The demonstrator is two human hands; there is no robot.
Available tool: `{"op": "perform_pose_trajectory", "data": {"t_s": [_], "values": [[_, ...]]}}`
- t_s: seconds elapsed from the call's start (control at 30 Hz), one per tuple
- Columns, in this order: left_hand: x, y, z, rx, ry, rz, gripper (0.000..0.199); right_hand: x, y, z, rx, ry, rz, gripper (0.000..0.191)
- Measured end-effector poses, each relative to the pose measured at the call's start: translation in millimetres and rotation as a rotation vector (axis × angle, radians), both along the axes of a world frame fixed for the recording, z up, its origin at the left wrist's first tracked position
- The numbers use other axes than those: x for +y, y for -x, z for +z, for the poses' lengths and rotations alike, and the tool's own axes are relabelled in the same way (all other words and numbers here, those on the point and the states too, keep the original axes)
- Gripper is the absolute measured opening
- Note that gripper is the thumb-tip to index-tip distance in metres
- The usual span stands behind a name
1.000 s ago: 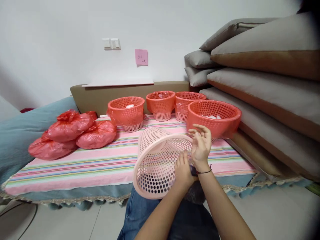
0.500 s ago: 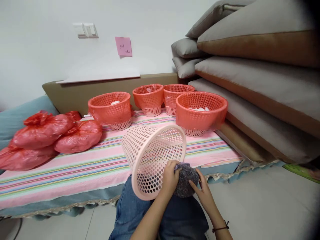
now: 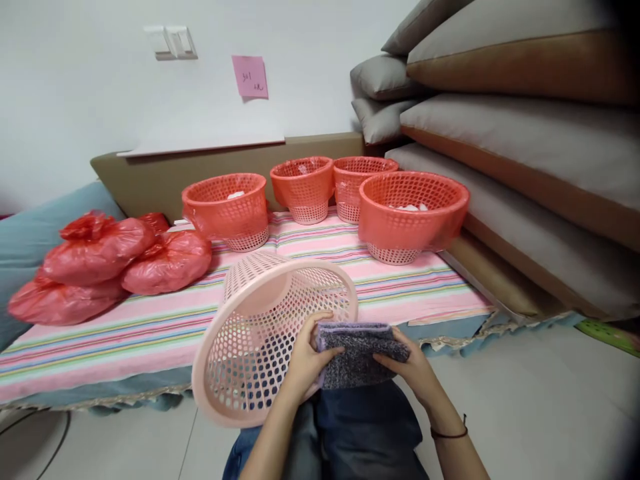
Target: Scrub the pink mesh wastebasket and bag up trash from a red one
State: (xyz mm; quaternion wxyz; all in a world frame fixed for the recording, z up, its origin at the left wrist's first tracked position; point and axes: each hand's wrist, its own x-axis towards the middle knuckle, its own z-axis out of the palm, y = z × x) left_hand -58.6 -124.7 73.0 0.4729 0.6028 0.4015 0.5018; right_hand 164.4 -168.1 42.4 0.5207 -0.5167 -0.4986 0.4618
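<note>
A folded dark grey cloth [image 3: 365,360] with purple edging is stretched between both hands above my lap. My left hand [image 3: 307,360] grips its left end, thumb on the front face. At the right end, my right hand [image 3: 407,370] pinches it the same way, thumb in front and fingers behind. A pale pink perforated basket [image 3: 225,320] lies tipped on its side to the left, its mouth facing me. My left hand is in front of the basket's opening.
Several baskets lined with red plastic, such as the nearest one [image 3: 410,213], stand on the striped cover [image 3: 165,330]. Tied red bags [image 3: 167,263] are piled at left. Stacked cushions [image 3: 500,140] rise at right. A pink note [image 3: 250,77] is on the wall.
The cloth has gone from a bunched shape to a flat folded rectangle. My left hand has moved left, and the pink basket has shifted left and turned its mouth more towards me.
</note>
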Motion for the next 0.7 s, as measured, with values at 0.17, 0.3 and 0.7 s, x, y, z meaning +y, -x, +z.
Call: {"op": "perform_pose_trajectory", "data": {"t_s": [0.17, 0.3, 0.7], "values": [[-6.8, 26.2, 15.2, 0.193, -0.12, 0.001, 0.016, -0.8, 28.6, 22.1, -0.114, -0.039, -0.066, 0.048], [-14.1, 42.1, 14.2, 0.354, -0.165, 0.132, 0.008, 0.2, 51.9, 15.8, -0.167, -0.108, -0.09, 0.06], [-26.9, 38.7, -15.3, 0.725, -0.173, -0.005, 0.016, -17.5, 65.0, -8.2, -0.454, -0.217, -0.163, 0.013]]}}
